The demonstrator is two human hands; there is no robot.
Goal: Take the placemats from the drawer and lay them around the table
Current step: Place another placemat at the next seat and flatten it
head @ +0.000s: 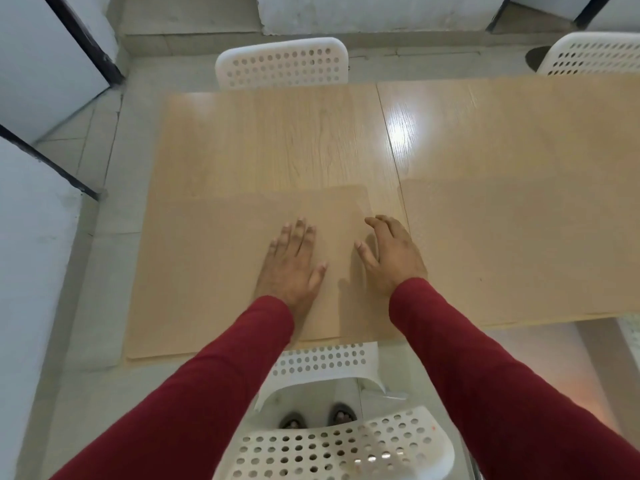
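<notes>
A tan placemat (214,271) lies on the near left part of the light wooden table (277,140), its front edge reaching the table's near edge. My left hand (294,261) lies flat on this mat with the fingers spread. My right hand (391,254) rests at the mat's right edge, fingers slightly curved and apart, holding nothing. A second tan placemat (519,251) lies flat on the near right part of the table, beside the first and apart from both hands. Both arms wear dark red sleeves.
White perforated chairs stand around the table: one at the far side (280,64), one at the far right (595,53), and one right below me (346,448). A white wall with dark frames (41,81) runs along the left. A seam (391,150) divides the tabletop.
</notes>
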